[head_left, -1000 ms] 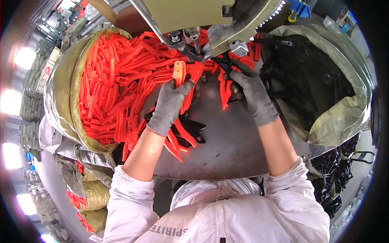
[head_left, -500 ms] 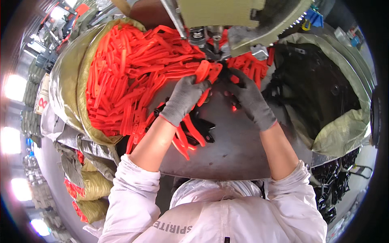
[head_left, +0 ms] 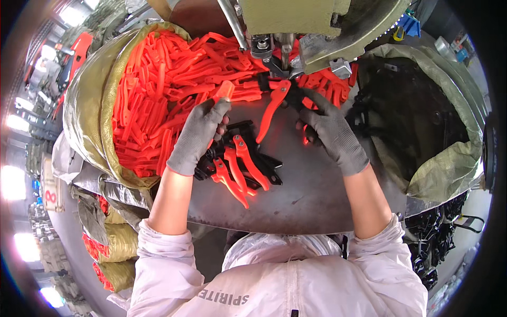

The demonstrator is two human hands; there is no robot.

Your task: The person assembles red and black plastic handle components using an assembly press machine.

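Now, near-left of the olive machine point(head_left: 290, 18), the left hand point(head_left: 196, 134) pinches a red handle point(head_left: 226, 91) in its grip, while before the machine the right hand point(head_left: 334, 131) curls around a black part point(head_left: 290, 100).

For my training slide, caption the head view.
Grey-gloved left hand holding a red plastic piece, grey-gloved right hand near an olive metal machine, beside heaped curved red plastic handles.

Over the bench point(head_left: 322, 206), a hand could pass along the front edge and between the tools point(head_left: 249, 161) and the right sack point(head_left: 441, 171). The tools block the way just beside the left hand point(head_left: 196, 136). A red handle point(head_left: 271, 113) juts between it and the right hand point(head_left: 334, 133). The machine point(head_left: 290, 18) overhangs the far side; the red pile point(head_left: 153, 105) crowds the left.
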